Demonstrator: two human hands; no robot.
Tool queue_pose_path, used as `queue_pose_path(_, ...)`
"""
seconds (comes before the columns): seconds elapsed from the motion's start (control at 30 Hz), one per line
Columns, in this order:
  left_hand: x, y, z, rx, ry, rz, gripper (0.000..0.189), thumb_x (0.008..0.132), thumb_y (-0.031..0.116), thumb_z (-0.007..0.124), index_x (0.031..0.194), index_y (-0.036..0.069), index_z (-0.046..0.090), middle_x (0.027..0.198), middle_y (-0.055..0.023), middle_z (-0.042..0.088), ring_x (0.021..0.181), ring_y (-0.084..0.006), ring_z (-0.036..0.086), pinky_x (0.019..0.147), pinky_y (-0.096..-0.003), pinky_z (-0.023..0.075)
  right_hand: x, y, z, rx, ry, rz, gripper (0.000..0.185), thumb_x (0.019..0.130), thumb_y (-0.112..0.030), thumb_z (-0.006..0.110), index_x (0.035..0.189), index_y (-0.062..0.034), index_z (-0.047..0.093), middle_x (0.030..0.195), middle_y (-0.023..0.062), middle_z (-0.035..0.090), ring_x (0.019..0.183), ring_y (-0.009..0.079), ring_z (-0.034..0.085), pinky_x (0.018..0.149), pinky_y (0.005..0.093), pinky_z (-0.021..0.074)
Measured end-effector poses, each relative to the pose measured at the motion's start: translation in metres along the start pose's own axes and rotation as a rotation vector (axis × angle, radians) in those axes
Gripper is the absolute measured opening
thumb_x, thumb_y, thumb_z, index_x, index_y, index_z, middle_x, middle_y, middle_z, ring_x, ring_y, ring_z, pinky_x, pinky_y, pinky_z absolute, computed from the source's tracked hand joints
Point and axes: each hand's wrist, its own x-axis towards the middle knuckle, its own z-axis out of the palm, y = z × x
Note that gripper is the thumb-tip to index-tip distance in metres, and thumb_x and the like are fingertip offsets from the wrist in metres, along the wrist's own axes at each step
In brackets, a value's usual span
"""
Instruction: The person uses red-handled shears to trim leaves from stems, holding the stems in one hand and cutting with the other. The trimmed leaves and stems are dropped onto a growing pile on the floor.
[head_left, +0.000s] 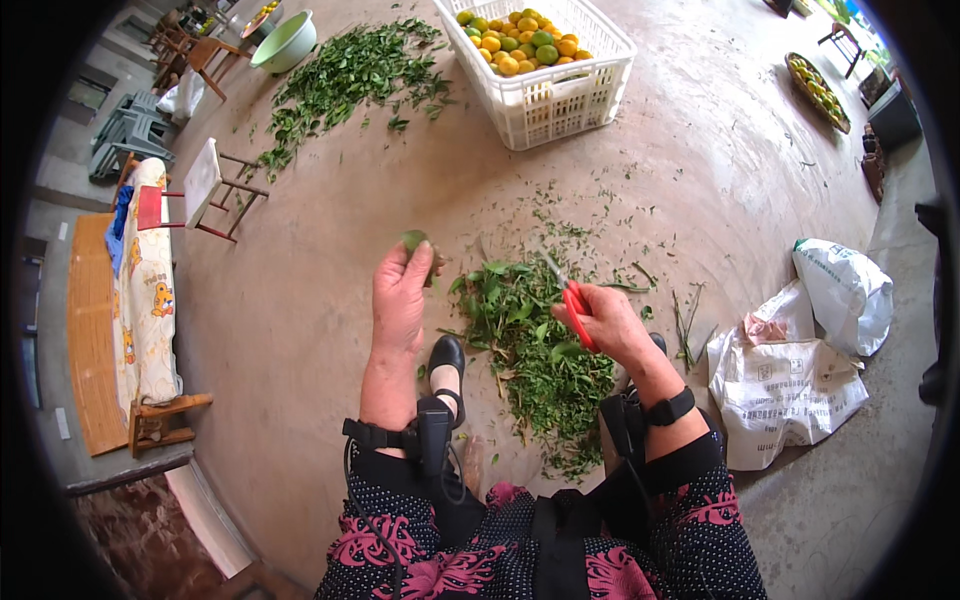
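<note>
My left hand (405, 274) is raised over the floor, closed on a green leaf (413, 239) that pokes out above the thumb; what else lies in the palm is hidden. Scissors with red handles (576, 311) are in my right hand (611, 319), their blades pointing up and left, apart from the leaf. Whether the blades are parted is unclear. Beneath and between the hands, a heap of cut leaves and stems (551, 375) covers the floor between my feet. Beyond it stands a white plastic crate (559, 97) holding green and orange citrus fruits (525, 41).
A larger spread of leafy cuttings (352, 71) lies ahead, beside a pale green basin (286, 43). White sacks (787, 397) sit at the right. A small chair (202, 184) and a cloth-covered wooden bench (94, 330) are at the left. Loose stems (686, 322) lie near my right foot.
</note>
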Motion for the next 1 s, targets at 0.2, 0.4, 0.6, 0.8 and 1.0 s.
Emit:
queue_pose_path(0.2,-0.017,-0.017,0.033,-0.195,-0.107,-0.147,0.008,0.092,0.015,0.065,0.098,0.011,0.068,0.086,0.0033,0.068,0.073,-0.0036,0.058,0.067,-0.0201,0.0442,-0.004,-0.011,0.013,0.719,-0.034,-0.026,0.018,0.09,-0.021,0.069,0.095,-0.0059,0.061,0.071,-0.0059,0.055,0.057,0.0014,0.048,0.05,0.0173,0.0373)
queue_pose_path(0.4,-0.028,-0.03,0.068,-0.289,-0.137,-0.302,0.01,0.091,0.013,0.067,0.1,0.01,0.07,0.089,0.0034,0.068,0.075,-0.0031,0.058,0.067,-0.0185,0.0458,-0.014,-0.026,0.032,0.881,-0.108,0.01,0.022,0.088,-0.02,0.072,0.101,-0.0042,0.062,0.073,-0.0042,0.057,0.055,0.0028,0.052,0.049,0.0179,0.0431)
queue_pose_path(0.6,-0.039,-0.042,0.085,-0.427,-0.162,-0.278,0.007,0.092,0.012,0.065,0.097,0.009,0.068,0.089,0.0011,0.068,0.077,-0.0067,0.061,0.07,-0.0222,0.0496,-0.012,-0.021,0.038,0.983,-0.023,-0.015,0.022,0.087,-0.018,0.073,0.099,-0.0036,0.061,0.074,-0.002,0.059,0.056,0.0039,0.053,0.048,0.0184,0.0416)
queue_pose_path(0.8,-0.031,-0.038,0.082,-0.374,-0.148,-0.249,0.006,0.092,0.011,0.064,0.095,0.008,0.068,0.088,-0.0005,0.068,0.074,-0.0079,0.061,0.069,-0.0233,0.0512,-0.013,-0.02,0.022,0.989,0.018,0.002,0.017,0.089,-0.018,0.067,0.098,-0.005,0.059,0.073,0.001,0.061,0.056,0.0069,0.055,0.05,0.0199,0.043)
queue_pose_path(1.0,-0.024,-0.023,0.072,-0.344,-0.23,-0.227,0.009,0.091,0.008,0.065,0.098,0.003,0.068,0.088,-0.002,0.068,0.075,-0.0084,0.062,0.068,-0.0224,0.0507,-0.013,-0.027,0.008,0.995,-0.106,-0.049,0.021,0.091,-0.024,0.06,0.096,-0.0032,0.057,0.068,0.0031,0.058,0.051,0.0084,0.049,0.063,0.0294,0.0537)
